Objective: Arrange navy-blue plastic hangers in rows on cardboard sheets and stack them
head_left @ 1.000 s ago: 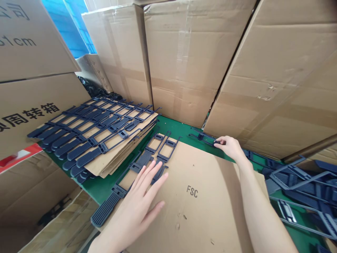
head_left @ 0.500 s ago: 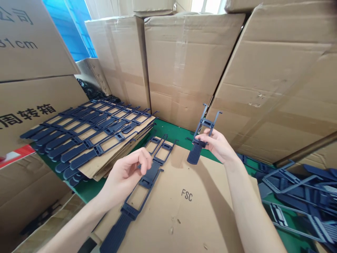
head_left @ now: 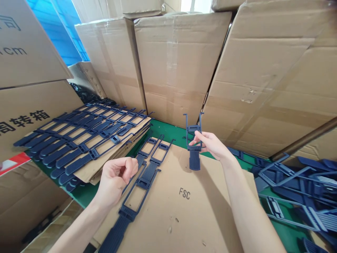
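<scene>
My right hand (head_left: 210,144) pinches a dark blue plastic frame piece (head_left: 194,160) by its side, above the far edge of a flat cardboard sheet (head_left: 210,207). The piece stands nearly upright, two hooked prongs at the top and a ribbed tab below. My left hand (head_left: 116,179) hovers at the sheet's left side with fingers curled in; whatever they hold, if anything, is hidden. Beneath and beside it, similar frame pieces (head_left: 143,183) lie in overlapping rows on the cardboard.
More frame pieces lie in rows on a cardboard stack (head_left: 119,149) at the left. A loose heap of them (head_left: 295,186) covers the green surface (head_left: 168,130) at the right. Large cartons (head_left: 181,66) wall off the back, and printed cartons (head_left: 31,98) stand at the left.
My left hand has drawn back to the left, off the laid pieces, its fingers curled tighter. The piece in my right hand has turned from slanted to nearly upright. The view has shifted slightly.
</scene>
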Demonstrator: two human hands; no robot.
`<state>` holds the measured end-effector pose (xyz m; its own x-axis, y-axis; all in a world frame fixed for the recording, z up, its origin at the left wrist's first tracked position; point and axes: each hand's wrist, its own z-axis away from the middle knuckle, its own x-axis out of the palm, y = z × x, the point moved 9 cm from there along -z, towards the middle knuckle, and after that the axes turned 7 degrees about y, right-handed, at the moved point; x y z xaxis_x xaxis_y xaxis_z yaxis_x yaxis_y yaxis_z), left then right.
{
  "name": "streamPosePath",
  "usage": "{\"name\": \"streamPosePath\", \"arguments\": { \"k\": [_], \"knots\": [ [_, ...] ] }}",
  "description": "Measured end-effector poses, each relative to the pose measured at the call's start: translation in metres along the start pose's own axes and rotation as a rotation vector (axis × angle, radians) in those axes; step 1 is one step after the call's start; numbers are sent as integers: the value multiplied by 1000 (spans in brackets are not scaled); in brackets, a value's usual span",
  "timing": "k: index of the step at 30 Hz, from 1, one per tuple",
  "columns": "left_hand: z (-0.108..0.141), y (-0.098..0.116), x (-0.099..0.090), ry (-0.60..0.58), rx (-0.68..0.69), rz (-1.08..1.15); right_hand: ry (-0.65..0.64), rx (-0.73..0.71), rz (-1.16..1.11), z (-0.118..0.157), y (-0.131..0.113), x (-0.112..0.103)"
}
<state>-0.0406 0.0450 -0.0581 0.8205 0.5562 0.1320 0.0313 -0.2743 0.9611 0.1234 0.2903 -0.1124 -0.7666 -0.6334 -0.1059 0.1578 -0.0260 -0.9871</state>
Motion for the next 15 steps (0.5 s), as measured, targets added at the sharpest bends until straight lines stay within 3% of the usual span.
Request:
{"name": "streamPosePath", "arguments": {
  "k": [9, 15],
  "knots": [
    [-3, 0, 5, -36, -5, -269, -1, -23, 171, -6, 12, -5],
    [-2, 3, -22, 95, 25, -286, -72, -8, 176, -4, 15, 1]
  ]
}}
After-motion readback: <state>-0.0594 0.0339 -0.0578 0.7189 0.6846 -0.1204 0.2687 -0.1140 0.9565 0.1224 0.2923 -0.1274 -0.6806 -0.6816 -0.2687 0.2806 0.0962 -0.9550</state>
